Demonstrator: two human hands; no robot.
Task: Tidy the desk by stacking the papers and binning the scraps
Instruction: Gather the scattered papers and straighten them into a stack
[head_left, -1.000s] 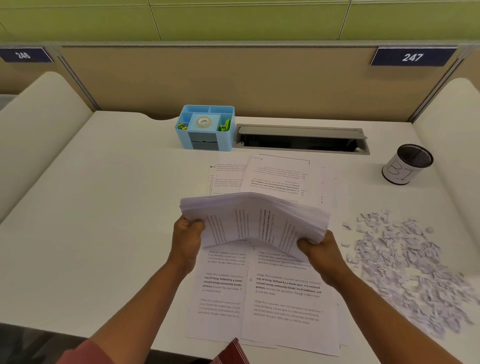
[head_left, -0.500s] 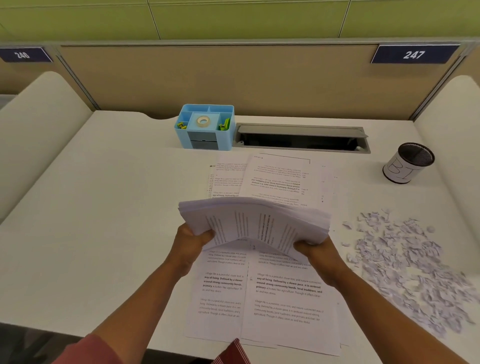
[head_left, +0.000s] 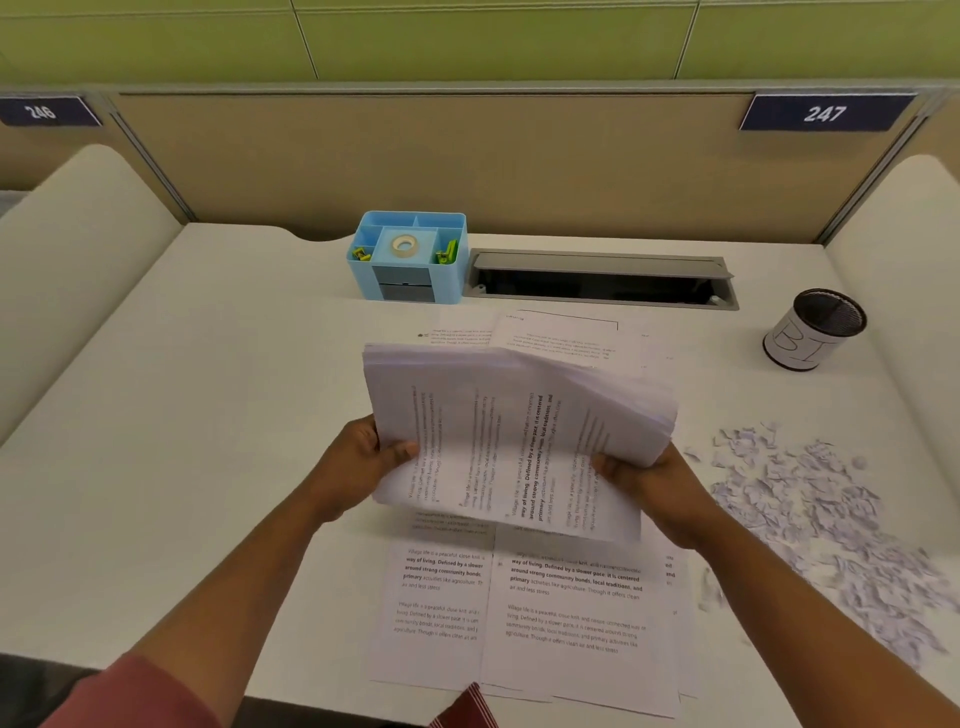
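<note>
White laminate is what everything sits on: the tabletop (head_left: 182, 415) carries loose printed sheets (head_left: 519, 613) spread flat under your arms, with a few more sheets (head_left: 561, 335) lying beyond the bundle you hold. To your right a drift of torn paper scraps (head_left: 810, 519) lies scattered, well apart from the sheets, none of it binned yet by the look of it.

You hold the paper stack (head_left: 519, 431) above the loose sheets, tipped up on its long edge so the print faces you. Your left hand (head_left: 358, 467) has its grip closed on the stack's left edge, thumb across the front page; your right hand (head_left: 660, 488) grips the lower right corner the same way. Held at both ends like this, the bundle is probably being squared so its edges line up, and its right side is bowed.

At the back stands a blue desk organiser (head_left: 410, 280) with a roll of tape (head_left: 404, 245) in its middle compartment and small green and yellow clips in the side ones. Far right, a black mesh cup (head_left: 810, 332) wrapped in hand-lettered paper serves as the bin; nothing can be seen inside it.
</note>
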